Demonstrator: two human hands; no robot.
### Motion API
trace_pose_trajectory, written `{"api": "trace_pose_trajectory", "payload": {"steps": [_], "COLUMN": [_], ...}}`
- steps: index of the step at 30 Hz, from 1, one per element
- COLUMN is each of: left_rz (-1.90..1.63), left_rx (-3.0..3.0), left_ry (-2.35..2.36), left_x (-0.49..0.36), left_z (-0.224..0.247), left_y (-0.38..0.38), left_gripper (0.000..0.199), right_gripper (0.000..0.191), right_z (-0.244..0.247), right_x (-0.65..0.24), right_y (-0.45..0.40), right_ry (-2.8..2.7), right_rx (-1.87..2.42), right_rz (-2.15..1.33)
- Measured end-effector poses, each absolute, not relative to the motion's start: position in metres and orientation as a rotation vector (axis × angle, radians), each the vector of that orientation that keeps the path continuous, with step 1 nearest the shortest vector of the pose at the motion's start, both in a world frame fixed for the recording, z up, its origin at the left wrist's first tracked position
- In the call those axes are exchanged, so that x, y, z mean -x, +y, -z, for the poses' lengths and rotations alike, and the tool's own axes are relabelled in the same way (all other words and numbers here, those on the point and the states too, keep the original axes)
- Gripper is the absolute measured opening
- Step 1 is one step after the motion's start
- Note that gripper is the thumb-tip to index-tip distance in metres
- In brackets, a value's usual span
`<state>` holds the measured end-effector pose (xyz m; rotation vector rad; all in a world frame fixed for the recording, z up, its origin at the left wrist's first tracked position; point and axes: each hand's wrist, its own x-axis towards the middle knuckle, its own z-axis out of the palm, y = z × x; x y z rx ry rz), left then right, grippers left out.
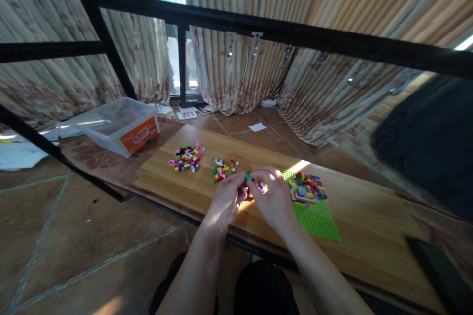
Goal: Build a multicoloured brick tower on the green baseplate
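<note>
My left hand point(228, 196) and my right hand point(271, 196) meet over the middle of the wooden board point(177, 189). Their fingertips are pinched around a small green brick point(248, 176). More coloured bricks show between and under the fingers, partly hidden. Just left of my hands lies a small pile of mixed bricks point(220, 170), with a larger pile point(187, 158) farther left. To the right of my right hand, a colourful brick structure point(308, 188) stands on the green baseplate point(318, 221).
A clear plastic box with an orange label point(120, 128) sits at the left on a brown cloth. A black metal bar point(258, 22) crosses above the board. A dark flat object point(436, 268) lies at the right. Curtains hang behind.
</note>
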<state>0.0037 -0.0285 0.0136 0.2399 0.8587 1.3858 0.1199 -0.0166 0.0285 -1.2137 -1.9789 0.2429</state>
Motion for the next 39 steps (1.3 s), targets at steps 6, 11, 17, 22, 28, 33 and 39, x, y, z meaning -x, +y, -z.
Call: {"api": "trace_pose_trajectory", "payload": {"steps": [6, 11, 17, 22, 28, 33, 39], "left_rz": [-1.290, -1.135, -0.956, -1.030, -1.060, -1.032, -1.017], "left_rx": [-0.393, -0.476, -0.551, -0.479, -0.482, -0.511, -0.542], "left_ry": [0.747, 0.740, 0.821, 0.931, 1.013, 1.024, 1.042], "left_x": [-0.017, -0.031, -0.065, -0.077, -0.081, -0.088, -0.091], "left_z": [-0.019, -0.022, -0.012, -0.005, -0.002, 0.000, -0.001], "left_y": [-0.030, -0.032, -0.035, -0.025, -0.011, -0.009, -0.005], "left_gripper": [0.036, 0.038, 0.041, 0.032, 0.022, 0.022, 0.020], "right_gripper": [0.017, 0.016, 0.016, 0.021, 0.021, 0.021, 0.022], "right_z": [-0.033, -0.028, -0.014, -0.025, -0.036, -0.038, -0.040], "right_x": [-0.140, -0.161, -0.216, -0.273, -0.284, -0.276, -0.271], "right_y": [-0.023, -0.035, -0.057, -0.044, -0.013, 0.005, 0.019], "right_ry": [-1.879, -1.747, -1.579, -1.636, -1.764, -1.866, -2.075], "right_rx": [1.151, 1.100, 1.301, 1.503, 1.501, 1.435, 1.451], "right_rz": [-0.535, -0.665, -0.519, -0.235, -0.196, -0.268, -0.173]}}
